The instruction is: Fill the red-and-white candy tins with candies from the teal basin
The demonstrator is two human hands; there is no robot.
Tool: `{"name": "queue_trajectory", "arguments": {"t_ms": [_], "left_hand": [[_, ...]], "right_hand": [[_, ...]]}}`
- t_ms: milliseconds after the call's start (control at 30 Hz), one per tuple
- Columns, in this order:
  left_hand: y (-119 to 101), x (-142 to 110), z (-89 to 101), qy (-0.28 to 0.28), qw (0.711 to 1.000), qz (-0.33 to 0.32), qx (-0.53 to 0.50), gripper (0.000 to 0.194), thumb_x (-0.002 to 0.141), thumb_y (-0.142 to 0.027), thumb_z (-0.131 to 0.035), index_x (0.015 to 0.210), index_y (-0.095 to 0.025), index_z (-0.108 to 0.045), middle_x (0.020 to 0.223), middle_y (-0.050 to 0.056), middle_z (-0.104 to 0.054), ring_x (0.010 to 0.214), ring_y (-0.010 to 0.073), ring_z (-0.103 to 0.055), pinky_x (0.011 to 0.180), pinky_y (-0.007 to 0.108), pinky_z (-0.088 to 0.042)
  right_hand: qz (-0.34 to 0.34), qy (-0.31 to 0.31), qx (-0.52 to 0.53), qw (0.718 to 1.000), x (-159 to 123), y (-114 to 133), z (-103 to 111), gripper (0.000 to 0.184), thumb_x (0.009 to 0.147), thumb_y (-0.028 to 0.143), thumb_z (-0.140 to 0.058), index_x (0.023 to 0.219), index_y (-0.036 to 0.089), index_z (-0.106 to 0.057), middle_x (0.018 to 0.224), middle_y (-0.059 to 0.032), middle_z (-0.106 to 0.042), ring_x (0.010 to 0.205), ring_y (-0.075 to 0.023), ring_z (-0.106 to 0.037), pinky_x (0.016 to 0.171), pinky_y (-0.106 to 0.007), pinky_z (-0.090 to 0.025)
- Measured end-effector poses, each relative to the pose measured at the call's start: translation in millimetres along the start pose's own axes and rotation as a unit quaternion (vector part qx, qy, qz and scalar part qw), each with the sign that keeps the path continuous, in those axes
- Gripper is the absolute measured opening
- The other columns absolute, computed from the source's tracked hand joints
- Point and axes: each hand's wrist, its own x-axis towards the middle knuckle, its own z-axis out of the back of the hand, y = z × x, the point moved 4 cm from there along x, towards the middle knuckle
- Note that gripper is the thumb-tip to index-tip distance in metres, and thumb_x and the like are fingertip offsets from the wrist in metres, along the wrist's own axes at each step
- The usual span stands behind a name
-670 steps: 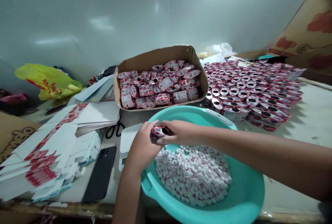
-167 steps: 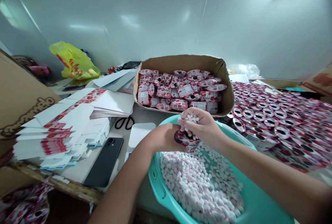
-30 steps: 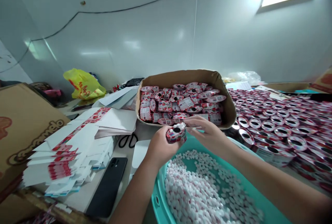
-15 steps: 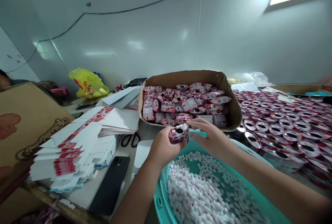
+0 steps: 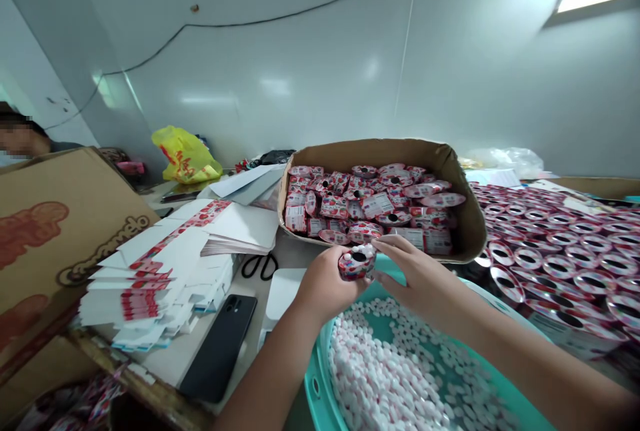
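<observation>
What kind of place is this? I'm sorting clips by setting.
Probably a small candy-packing workshop: a teal basin of loose white candies, rows of open round tins, a carton of filled ones, and stacked flat boxes.

Teal basin [image 5: 320, 384] cut off by bottom edge.

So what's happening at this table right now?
A person's left hand holds a small red-patterned container with white candies at its opening, above a teal basin of white candies. The right hand touches the container's side. Behind it sits a cardboard box of the same containers.
</observation>
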Motion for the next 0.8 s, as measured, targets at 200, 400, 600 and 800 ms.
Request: {"name": "queue_trajectory", "arguments": {"t_ms": [200,400,600,800], "left_hand": [[0.5,0.6,0.3,-0.003,1.0,0.003,0.003,0.036,0.07,-0.034,-0.076,0.102,-0.022,-0.066,0.103,0.003,-0.072,0.092,0.0221,-0.066,0.071,0.025,-0.046],[2.5,0.6,-0.6,0.007,1.0,0.024,-0.018,0.037,0.068,-0.036,-0.078,0.1,-0.023,-0.067,0.094,0.001,-0.073,0.087,0.0208,-0.067,0.07,0.025,-0.047],[2.6,1.3,-0.2,0.001,1.0,0.007,-0.018,0.04,0.068,-0.036,-0.078,0.104,-0.024,-0.069,0.102,0.002,-0.073,0.09,0.0215,-0.067,0.075,0.026,-0.049],[2.6,1.6,-0.3,0.005,0.999,0.009,-0.031,0.041,0.068,-0.035,-0.078,0.106,-0.023,-0.069,0.103,0.003,-0.073,0.092,0.0224,-0.068,0.075,0.027,-0.05]], "right_hand": [[0.022,-0.011,0.005,1.0,1.0,-1.9,-0.8,0.046,0.094,0.038,-0.05,0.136,0.019,-0.056,0.139,-0.0148,-0.055,0.12,-0.0299,-0.061,0.097,-0.044,-0.055],[0.03,-0.021,0.014,0.999,1.6,1.6,3.8,0.046,0.094,0.039,-0.05,0.136,0.021,-0.058,0.136,-0.0147,-0.057,0.117,-0.0313,-0.063,0.095,-0.047,-0.056],[0.034,0.002,0.005,0.999,-0.4,3.9,0.7,0.049,0.095,0.039,-0.049,0.139,0.018,-0.055,0.14,-0.0154,-0.053,0.117,-0.0308,-0.062,0.097,-0.047,-0.055],[0.039,-0.006,0.014,0.999,0.1,4.3,-0.3,0.048,0.094,0.038,-0.051,0.138,0.02,-0.056,0.139,-0.0156,-0.054,0.115,-0.0307,-0.064,0.096,-0.046,-0.055]]}}
